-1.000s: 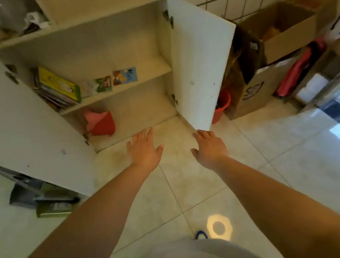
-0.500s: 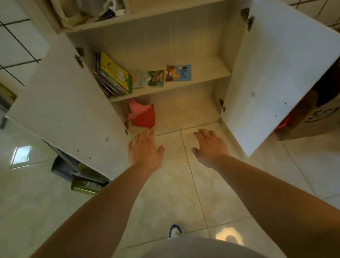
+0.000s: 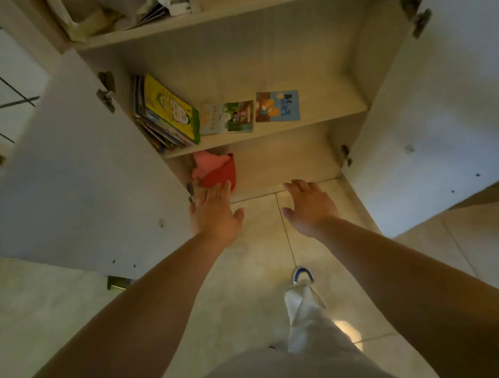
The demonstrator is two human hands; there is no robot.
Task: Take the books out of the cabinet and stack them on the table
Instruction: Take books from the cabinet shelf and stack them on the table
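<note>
Both hands, the left hand (image 3: 215, 214) and right hand (image 3: 309, 205), are held apart, fingers relaxed and empty, before the books (image 3: 168, 112) on the cabinet (image 3: 258, 60) shelf.

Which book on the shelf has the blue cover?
The rightmost book, lying flat alone; the middle book is green, the stack's top book yellow.

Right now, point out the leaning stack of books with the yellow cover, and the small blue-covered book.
leaning stack of books with the yellow cover (image 3: 171, 110), head view, yellow cover
small blue-covered book (image 3: 277, 107), head view, cover's middle
</note>
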